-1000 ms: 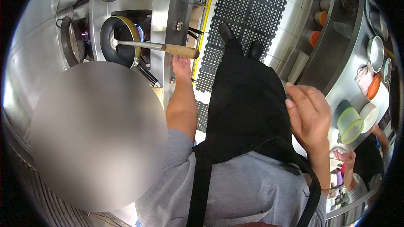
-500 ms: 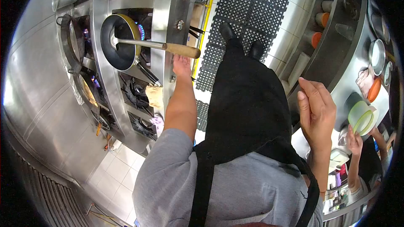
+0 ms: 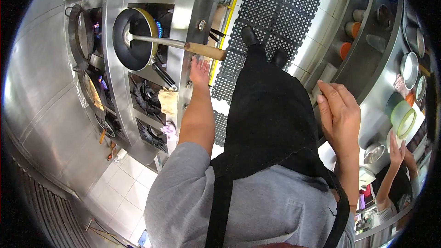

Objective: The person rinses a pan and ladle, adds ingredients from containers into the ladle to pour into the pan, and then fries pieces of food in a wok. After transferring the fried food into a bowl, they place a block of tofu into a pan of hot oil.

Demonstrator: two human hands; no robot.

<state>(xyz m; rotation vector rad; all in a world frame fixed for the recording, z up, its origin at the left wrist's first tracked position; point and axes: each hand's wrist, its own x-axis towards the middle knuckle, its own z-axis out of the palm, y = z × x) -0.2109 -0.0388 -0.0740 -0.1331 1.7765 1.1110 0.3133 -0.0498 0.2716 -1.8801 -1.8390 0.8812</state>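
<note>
My left hand (image 3: 200, 70) is at the stove's front panel, palm up with fingers apart and nothing visible in it. Just above it passes the wooden grip of a long-handled metal utensil (image 3: 205, 50), whose head rests in a black frying pan (image 3: 138, 55) with a yellow outside. I cannot make out the shape of that head. Beside the pan burns a blue flame (image 3: 159, 28). My right hand (image 3: 340, 115) hovers in front of the right counter, fingers loosely bent and thumb apart, with nothing seen in it.
Several pans, including a dark one (image 3: 94, 96) with food, stand on the stove's far row. A folded cloth (image 3: 168, 102) lies near the front burners. On the right, a co-worker's hand (image 3: 396, 149) touches a green container (image 3: 404, 121). A perforated mat (image 3: 280, 9) covers the floor.
The fingers of my left hand show more spread beside the stove panel. My right hand has shifted slightly left. The co-worker's green container has moved and tilted. The utensil still rests in the pan.
</note>
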